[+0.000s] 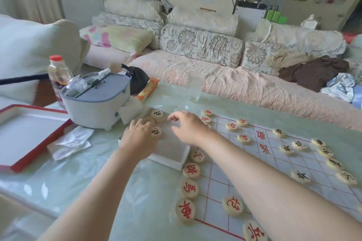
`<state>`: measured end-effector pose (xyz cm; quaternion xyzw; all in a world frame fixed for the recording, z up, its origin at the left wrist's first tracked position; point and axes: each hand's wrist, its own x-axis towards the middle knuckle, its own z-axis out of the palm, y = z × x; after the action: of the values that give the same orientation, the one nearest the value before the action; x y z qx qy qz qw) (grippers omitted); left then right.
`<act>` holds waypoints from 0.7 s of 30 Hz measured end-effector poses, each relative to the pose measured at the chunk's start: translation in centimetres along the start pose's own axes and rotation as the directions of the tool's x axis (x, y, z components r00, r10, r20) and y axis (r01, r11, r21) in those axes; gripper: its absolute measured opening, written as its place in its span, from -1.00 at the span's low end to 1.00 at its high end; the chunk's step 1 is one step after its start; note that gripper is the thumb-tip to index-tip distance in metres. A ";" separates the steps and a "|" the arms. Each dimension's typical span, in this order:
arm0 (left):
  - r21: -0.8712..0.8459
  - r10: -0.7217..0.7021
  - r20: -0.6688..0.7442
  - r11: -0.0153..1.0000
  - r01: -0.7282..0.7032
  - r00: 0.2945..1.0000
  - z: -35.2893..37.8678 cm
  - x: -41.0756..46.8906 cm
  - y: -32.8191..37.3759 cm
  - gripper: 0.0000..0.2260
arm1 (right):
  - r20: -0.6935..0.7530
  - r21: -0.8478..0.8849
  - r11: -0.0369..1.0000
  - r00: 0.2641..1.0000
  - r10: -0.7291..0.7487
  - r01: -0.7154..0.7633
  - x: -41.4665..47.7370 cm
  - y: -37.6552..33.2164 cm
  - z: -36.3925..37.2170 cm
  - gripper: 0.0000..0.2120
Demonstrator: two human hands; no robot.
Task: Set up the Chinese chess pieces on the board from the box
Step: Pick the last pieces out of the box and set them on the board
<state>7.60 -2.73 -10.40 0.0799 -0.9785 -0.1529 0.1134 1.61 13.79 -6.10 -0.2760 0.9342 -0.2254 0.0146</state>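
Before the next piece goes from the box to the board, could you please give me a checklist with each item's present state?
1. Pieces left in the box: ok, a black-lettered piece lies free towards its far end.
2. Left hand has a piece gripped: cannot tell, its fingers hide what is under them.
3. Right hand free: ok, fingers relaxed above the box, nothing visible in it.
4. Board lies flat with open points: ok.
5. Red-lettered pieces lined along the board's near left edge: ok.
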 end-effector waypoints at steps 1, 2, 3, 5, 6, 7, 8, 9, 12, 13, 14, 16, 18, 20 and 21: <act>-0.029 0.011 0.032 1.000 -0.010 0.999 0.1 0.3 -0.7 -0.59 | 0.013 -0.028 1.000 1.000 -0.003 0.003 1.2 -0.4 0.6 -0.66; -0.055 0.028 0.061 0.998 -0.024 0.998 0.2 0.5 -1.4 -0.57 | 0.025 -0.062 0.998 1.000 -0.002 0.004 2.3 -0.8 1.1 -0.62; -0.075 0.045 0.079 0.996 -0.039 0.996 0.4 0.6 -1.9 -0.55 | 0.035 -0.099 0.995 0.999 -0.001 0.005 3.4 -1.2 1.6 -0.59; -0.105 0.072 0.084 0.993 -0.063 0.994 0.6 1.0 -2.7 -0.53 | 0.048 -0.161 0.987 0.999 0.003 0.004 5.4 -1.7 2.4 -0.52; -0.116 0.076 0.083 0.991 -0.066 0.994 0.7 1.3 -2.9 -0.53 | 0.050 -0.180 0.984 0.999 0.008 0.001 6.2 -1.7 2.8 -0.50; -0.122 0.074 0.088 0.991 -0.063 0.993 0.7 1.5 -3.1 -0.55 | 0.052 -0.197 0.980 0.999 0.012 -0.001 7.0 -1.8 3.1 -0.48; -0.121 0.073 0.090 0.991 -0.062 0.993 0.8 1.7 -3.2 -0.58 | 0.062 -0.213 0.977 0.998 0.014 -0.001 7.7 -1.8 3.4 -0.47; -0.121 0.066 0.096 0.991 -0.054 0.993 0.9 1.8 -3.3 -0.60 | 0.078 -0.229 0.973 0.997 0.011 0.007 8.3 -1.8 3.7 -0.46; -0.133 0.055 0.108 0.990 -0.041 0.993 0.8 2.3 -3.3 -0.63 | 0.113 -0.277 0.960 0.994 -0.013 0.044 9.5 -1.6 4.7 -0.46; -0.150 0.053 0.113 0.988 -0.036 0.992 0.6 2.5 -3.2 -0.64 | 0.107 -0.287 0.956 0.994 -0.024 0.055 9.8 -1.5 4.9 -0.47; -0.172 0.049 0.121 0.985 -0.028 0.991 0.5 2.7 -3.2 -0.65 | 0.101 -0.302 0.951 0.994 -0.035 0.064 9.9 -1.3 5.0 -0.47; -0.197 0.041 0.139 0.980 -0.013 0.989 0.3 3.0 -3.2 -0.64 | 0.101 -0.363 0.927 0.993 -0.058 0.091 10.1 -1.2 5.0 -0.49; -0.194 0.036 0.144 0.981 -0.008 0.989 0.3 3.1 -3.3 -0.63 | 0.107 -0.416 0.901 0.991 -0.084 0.121 9.9 -1.3 4.9 -0.52; -0.180 0.022 0.139 0.984 0.003 0.990 0.1 3.0 -3.3 -0.61 | 0.111 -0.421 0.900 0.991 -0.070 0.111 9.4 -1.4 4.7 -0.58; -0.172 0.011 0.134 0.985 0.012 0.991 -0.1 2.8 -3.1 -0.61 | 0.114 -0.409 0.909 0.993 -0.038 0.082 9.1 -1.5 4.6 -0.59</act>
<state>5.29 -6.23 -10.76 0.0595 -0.9669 -0.2422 0.0538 -4.65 6.02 -8.72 -0.3128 0.9498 -0.0090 -0.0026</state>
